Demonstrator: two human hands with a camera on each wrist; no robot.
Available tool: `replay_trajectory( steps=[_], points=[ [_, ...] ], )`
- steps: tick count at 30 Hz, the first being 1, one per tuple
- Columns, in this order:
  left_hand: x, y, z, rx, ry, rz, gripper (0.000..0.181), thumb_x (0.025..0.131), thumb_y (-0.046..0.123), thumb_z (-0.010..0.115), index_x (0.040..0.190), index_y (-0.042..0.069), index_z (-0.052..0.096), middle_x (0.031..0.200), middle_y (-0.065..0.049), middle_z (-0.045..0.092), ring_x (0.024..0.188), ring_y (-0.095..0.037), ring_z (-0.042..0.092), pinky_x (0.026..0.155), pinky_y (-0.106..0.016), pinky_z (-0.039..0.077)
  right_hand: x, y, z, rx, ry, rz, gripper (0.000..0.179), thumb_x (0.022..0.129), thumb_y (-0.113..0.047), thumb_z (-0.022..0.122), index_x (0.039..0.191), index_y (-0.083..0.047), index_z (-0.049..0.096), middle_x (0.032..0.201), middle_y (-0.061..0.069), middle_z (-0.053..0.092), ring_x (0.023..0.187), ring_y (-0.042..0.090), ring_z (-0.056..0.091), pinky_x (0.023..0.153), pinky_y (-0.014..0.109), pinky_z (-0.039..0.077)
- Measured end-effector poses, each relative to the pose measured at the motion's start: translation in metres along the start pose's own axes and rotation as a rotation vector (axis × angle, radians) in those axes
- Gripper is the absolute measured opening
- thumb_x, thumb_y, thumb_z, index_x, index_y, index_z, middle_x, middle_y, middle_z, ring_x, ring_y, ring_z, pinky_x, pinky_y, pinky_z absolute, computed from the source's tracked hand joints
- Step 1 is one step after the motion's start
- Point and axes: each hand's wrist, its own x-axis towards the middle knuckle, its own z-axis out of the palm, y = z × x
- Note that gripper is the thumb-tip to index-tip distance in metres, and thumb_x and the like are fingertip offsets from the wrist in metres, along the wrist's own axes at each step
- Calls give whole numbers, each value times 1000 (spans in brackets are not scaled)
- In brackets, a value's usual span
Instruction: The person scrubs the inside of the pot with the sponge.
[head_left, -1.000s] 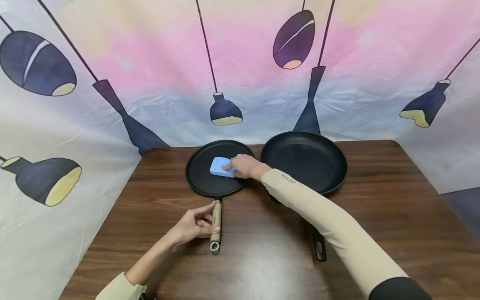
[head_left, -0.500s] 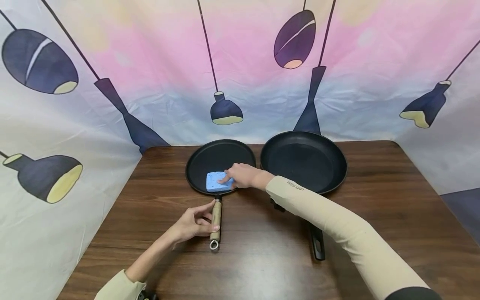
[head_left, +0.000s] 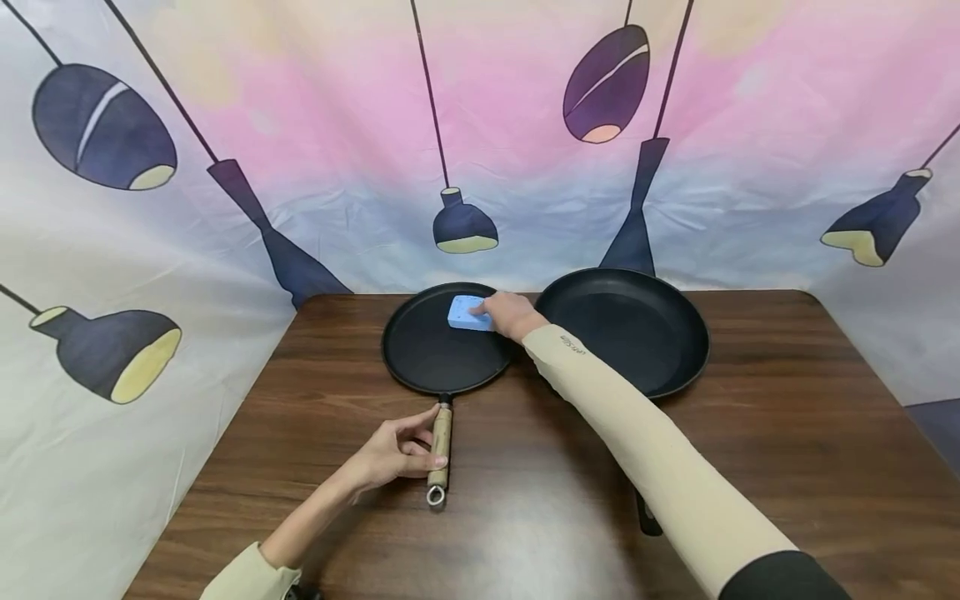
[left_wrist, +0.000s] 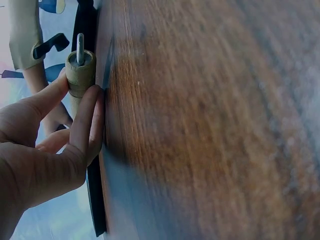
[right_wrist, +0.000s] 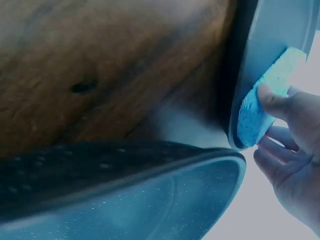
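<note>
A flat black griddle pan lies on the table with its wooden handle toward me. My left hand grips that handle between thumb and fingers; the left wrist view shows the handle's end with its metal ring. In my right hand is a light blue sponge, pinched by thumb and fingers. It rests on the pan's far right part, near the rim. In the right wrist view the thumb presses on top of the sponge, and the other fingers are partly hidden.
Right of the griddle stands a deeper black frying pan, partly behind my right forearm. Its black handle points toward me under the sleeve. A brown wooden table carries both pans. Behind hangs a printed cloth.
The sponge went from the griddle's middle toward its near edge, then up to the far right with my right hand. My left hand keeps its grip on the handle. The view has shifted slightly.
</note>
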Motion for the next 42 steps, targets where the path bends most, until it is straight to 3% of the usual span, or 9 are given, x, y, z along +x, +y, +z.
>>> replay_trajectory(
  steps=[4,8,11,17,26,32,36,38,42],
  points=[
    [0,-2,2,-3,1,-3,89,88,14,82,159,0,30,114,-17,58,84,-5,70,71,-20,59,3,5,-2,79,-44,24,55,102,-8,62,150,-30,48,156,5,50,128,26,60,75,29,47],
    [1,-2,1,10,9,-6,88,89,15,82,159,2,31,115,-18,58,84,-5,70,71,-20,60,3,9,-4,66,-65,4,56,103,-9,62,151,-31,47,158,1,48,138,25,53,92,30,54],
    [2,-3,-1,19,10,-11,87,89,15,82,159,2,31,116,-18,58,84,-6,70,72,-19,60,-1,10,-6,9,-72,-47,54,100,-13,66,149,-29,50,153,2,54,133,25,57,101,33,55],
    [3,-5,-1,4,13,-19,88,88,13,82,159,2,31,116,-19,59,85,-7,71,73,-20,60,-17,10,-7,-69,-112,-138,54,95,-26,75,146,-27,56,147,5,60,116,26,65,96,33,57],
    [5,-2,-1,18,12,-23,88,88,13,82,159,3,31,116,-19,58,85,-6,71,71,-20,59,-42,-11,4,-67,-22,-195,55,92,-46,76,141,-26,63,144,2,63,125,25,64,105,39,55],
    [3,-1,-1,24,13,-36,88,89,17,82,160,5,30,119,-19,57,86,-5,70,73,-21,59,-45,-39,11,-128,3,-186,63,94,-55,69,146,-22,55,134,10,65,117,26,65,99,40,58],
    [2,1,1,32,14,-33,87,91,14,79,160,4,29,120,-20,57,86,-6,70,74,-21,60,-43,-53,14,-74,25,-157,68,95,-48,71,152,-22,48,131,12,67,110,26,68,94,39,60],
    [2,4,2,49,13,-26,86,91,13,79,160,3,28,120,-22,58,87,-9,70,74,-22,60,-41,-54,13,-31,28,-123,69,94,-45,72,154,-23,45,136,13,65,112,26,68,94,39,60],
    [2,10,2,174,62,-8,82,88,15,82,156,1,39,118,-23,63,89,-13,72,73,-22,59,-46,-43,3,31,56,-67,69,94,-43,73,154,-24,46,143,15,58,119,28,62,97,41,57]
  ],
)
